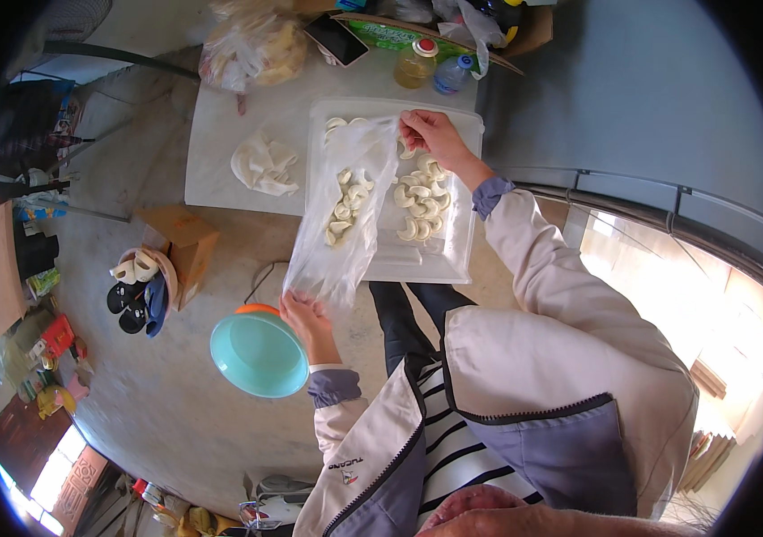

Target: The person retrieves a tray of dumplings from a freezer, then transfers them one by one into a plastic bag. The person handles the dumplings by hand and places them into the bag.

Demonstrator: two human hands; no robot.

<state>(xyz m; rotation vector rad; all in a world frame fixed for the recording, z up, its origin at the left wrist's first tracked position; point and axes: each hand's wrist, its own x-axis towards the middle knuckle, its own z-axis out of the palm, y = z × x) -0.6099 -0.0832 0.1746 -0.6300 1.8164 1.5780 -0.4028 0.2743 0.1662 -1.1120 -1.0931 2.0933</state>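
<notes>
A clear plastic bag is stretched between my two hands over a white plastic tray. My left hand grips its near end, beyond the tray's front edge. The far end is pinched in my right hand, above the tray's far right part. Pale crescent-shaped dumplings show in or through the bag; I cannot tell which. More dumplings lie in the tray's right half, some touching one another. A crumpled white cloth rests to the left of the tray.
The table holds a filled plastic bag, a phone, a red-capped bottle, a blue-capped bottle and a cardboard box. A turquoise basin stands left of my left hand. Shoes and a carton are on the floor.
</notes>
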